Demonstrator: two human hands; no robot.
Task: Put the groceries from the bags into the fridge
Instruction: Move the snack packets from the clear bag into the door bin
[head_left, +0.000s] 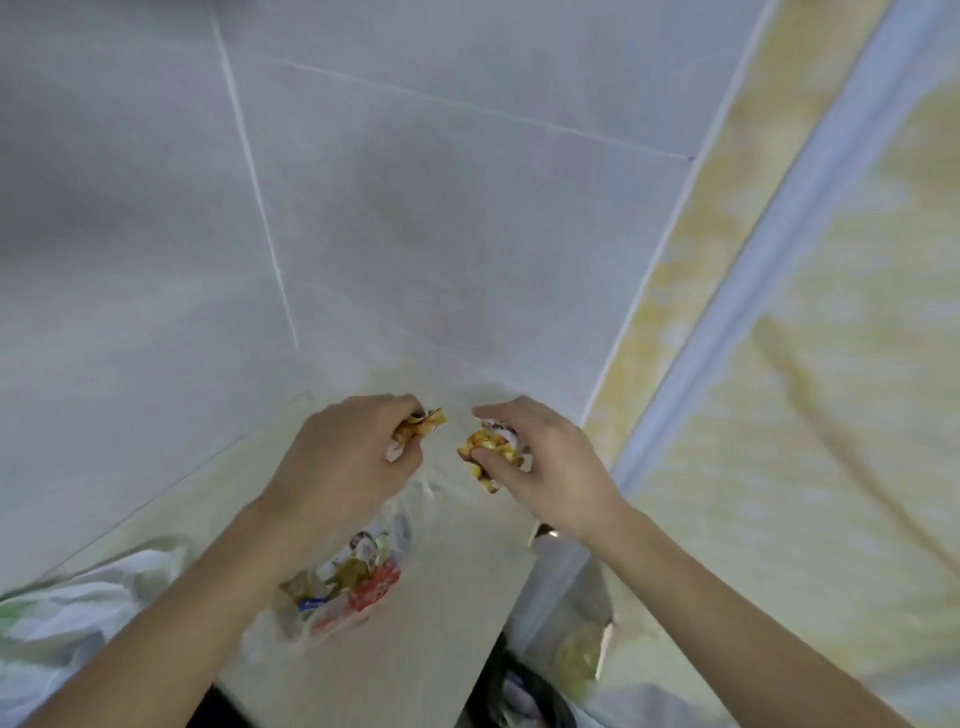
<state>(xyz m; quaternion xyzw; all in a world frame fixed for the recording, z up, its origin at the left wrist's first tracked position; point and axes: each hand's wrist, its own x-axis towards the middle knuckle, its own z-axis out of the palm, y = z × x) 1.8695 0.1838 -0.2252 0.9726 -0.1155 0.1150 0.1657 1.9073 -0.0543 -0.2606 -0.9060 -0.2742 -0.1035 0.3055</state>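
Both hands are held up in front of a grey tiled wall. My left hand (343, 457) grips a small crumpled packet (421, 427) printed in orange and yellow. My right hand (540, 462) grips a second small packet (491, 447) of the same print. A clear plastic bag (348, 587) with colourful packets inside hangs below my left wrist over a beige counter (441, 597). A white plastic bag (78, 613) lies at the lower left. The fridge is out of view.
The grey tiled wall (363, 208) fills the upper frame. A yellow patterned surface with a pale blue strip (779, 234) runs down the right side. Below the counter's right edge there is a dark gap (519, 691) with a yellowish item (576, 654) in it.
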